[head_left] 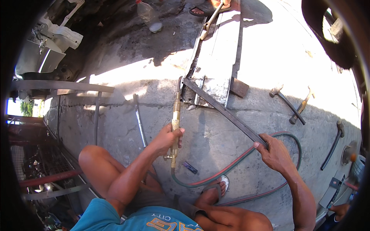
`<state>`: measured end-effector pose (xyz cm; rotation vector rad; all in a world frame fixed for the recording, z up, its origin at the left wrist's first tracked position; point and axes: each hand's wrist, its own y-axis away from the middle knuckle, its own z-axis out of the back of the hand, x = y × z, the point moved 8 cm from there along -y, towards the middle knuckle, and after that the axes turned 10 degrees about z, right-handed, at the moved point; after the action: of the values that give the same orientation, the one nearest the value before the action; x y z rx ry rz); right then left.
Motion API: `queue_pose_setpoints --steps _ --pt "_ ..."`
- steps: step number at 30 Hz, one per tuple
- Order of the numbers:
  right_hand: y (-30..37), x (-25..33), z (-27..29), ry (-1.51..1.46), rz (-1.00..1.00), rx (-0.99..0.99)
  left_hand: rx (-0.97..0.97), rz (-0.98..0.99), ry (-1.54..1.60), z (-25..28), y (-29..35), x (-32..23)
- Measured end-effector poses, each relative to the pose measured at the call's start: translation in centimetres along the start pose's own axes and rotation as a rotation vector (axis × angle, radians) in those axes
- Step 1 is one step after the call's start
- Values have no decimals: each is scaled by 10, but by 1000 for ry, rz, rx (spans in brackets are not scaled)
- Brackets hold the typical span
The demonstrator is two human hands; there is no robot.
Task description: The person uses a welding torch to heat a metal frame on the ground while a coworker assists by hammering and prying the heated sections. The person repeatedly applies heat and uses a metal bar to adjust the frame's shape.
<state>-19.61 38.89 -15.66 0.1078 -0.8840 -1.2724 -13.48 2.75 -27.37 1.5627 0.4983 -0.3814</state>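
My left hand [166,139] is closed around a brass gas torch [176,115], which points away from me. The torch's bent tip is beside the far end of a dark flat metal bar [227,113]. That end rests at the near left corner of a long, worn white metal panel [217,57] lying on the ground. My right hand [275,154] grips the bar's near end, thumb on top. A red and green twin hose [231,164] runs from the torch's rear and loops to the right. No flame can be made out.
Hammers [287,102] lie at the right. A metal rod [139,123] and a small dark packet [190,167] lie near my left hand. A wooden block [239,87] touches the panel. Another person's sandalled foot [204,8] and a wooden-handled tool [211,24] are at the far end.
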Motion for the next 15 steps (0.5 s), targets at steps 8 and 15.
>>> queue_pose_setpoints --steps 8,15 --pt "15 15 -23 -119 -3 35 7 -27 -23 -1 4 -4" --pt "9 0 -53 -94 -75 98 20 -42 11 1 7 -5"
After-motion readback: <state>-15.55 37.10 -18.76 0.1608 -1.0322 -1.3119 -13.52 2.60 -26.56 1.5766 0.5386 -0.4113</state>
